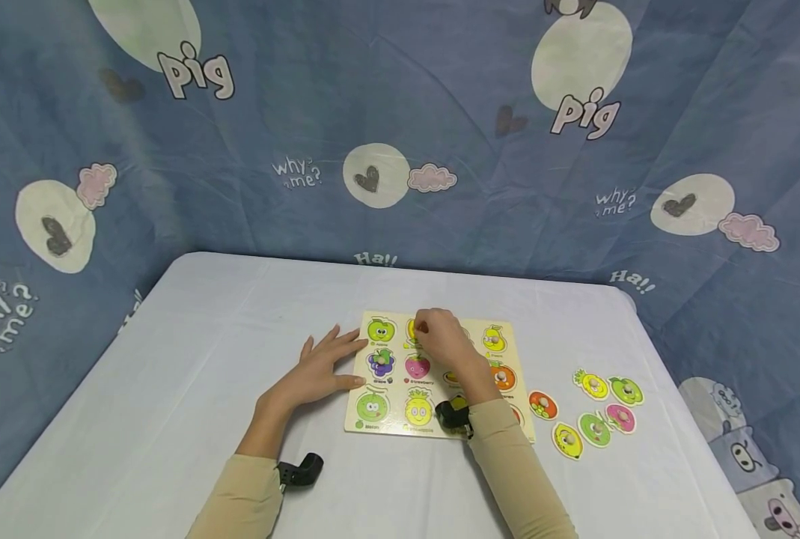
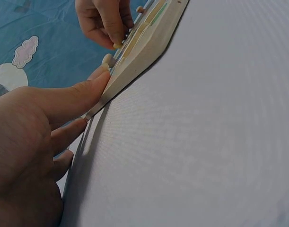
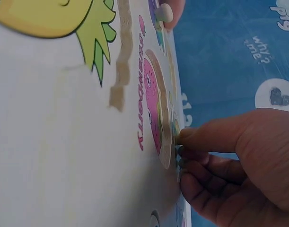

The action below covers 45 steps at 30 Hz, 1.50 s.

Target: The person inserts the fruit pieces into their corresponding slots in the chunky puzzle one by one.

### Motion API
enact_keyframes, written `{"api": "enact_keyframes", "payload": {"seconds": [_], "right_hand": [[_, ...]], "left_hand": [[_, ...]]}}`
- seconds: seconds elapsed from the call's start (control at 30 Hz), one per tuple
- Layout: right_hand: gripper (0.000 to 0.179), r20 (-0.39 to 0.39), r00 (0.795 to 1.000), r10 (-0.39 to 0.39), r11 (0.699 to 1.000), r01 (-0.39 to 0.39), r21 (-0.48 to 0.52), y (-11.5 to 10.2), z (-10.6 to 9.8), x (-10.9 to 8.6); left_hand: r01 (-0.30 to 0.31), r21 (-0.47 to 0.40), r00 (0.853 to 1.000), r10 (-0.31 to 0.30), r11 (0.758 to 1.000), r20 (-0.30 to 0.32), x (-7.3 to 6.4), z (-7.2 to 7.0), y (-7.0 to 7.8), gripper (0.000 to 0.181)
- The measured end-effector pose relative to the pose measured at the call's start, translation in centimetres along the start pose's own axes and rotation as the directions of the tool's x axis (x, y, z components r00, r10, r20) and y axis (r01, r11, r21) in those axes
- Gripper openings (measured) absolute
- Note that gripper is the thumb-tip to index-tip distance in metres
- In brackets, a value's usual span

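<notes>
A wooden fruit puzzle board [image 1: 396,408] lies on the white table. My left hand [image 1: 320,368] has its fingers spread and rests against the board's left edge; its thumb [image 2: 83,97] touches the board's side in the left wrist view. Over the top row, my right hand [image 1: 441,340] pinches a small knob on a yellow fruit piece [image 1: 411,330], partly hidden by the fingers. Knobbed grape [image 1: 381,363], pear [image 1: 494,339] and orange [image 1: 503,376] pieces sit in the board. The printed strawberry [image 3: 153,104] shows no knob. My right forearm covers part of the board.
Right of the board lie several loose pieces: a red-orange one [image 1: 543,405], a lemon [image 1: 567,441], a green round one [image 1: 595,430], a pink one [image 1: 620,418], a pineapple [image 1: 592,385] and a green apple [image 1: 626,391]. A blue patterned cloth [image 1: 400,97] hangs behind the table.
</notes>
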State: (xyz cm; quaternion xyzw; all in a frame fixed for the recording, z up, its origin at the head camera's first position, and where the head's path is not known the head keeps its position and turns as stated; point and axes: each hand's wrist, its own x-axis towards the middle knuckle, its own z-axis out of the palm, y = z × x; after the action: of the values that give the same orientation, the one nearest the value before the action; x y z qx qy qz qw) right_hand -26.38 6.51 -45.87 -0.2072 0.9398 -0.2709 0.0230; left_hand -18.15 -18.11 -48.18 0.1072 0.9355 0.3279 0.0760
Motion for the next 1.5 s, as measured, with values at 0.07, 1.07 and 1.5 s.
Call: {"api": "enact_keyframes", "payload": {"seconds": [0.07,1.07,1.5], "right_hand": [[0.010,0.001,1.000,0.000,1.000,0.000,-0.001,0.0,0.0,0.0],[0.015,0.036,0.997,0.067,0.997,-0.068,0.028,0.2,-0.8,-1.0],[0.017,0.001,0.999,0.054,0.998,-0.054,0.036,1.4,-1.7,-1.4]], "left_hand": [[0.000,0.002,1.000,0.000,1.000,0.000,0.0,0.0,0.0,0.074],[-0.010,0.007,1.000,0.010,1.000,0.009,0.3,0.2,-0.5,0.075],[-0.027,-0.008,1.000,0.027,1.000,0.003,0.2,0.2,-0.6,0.076]]}}
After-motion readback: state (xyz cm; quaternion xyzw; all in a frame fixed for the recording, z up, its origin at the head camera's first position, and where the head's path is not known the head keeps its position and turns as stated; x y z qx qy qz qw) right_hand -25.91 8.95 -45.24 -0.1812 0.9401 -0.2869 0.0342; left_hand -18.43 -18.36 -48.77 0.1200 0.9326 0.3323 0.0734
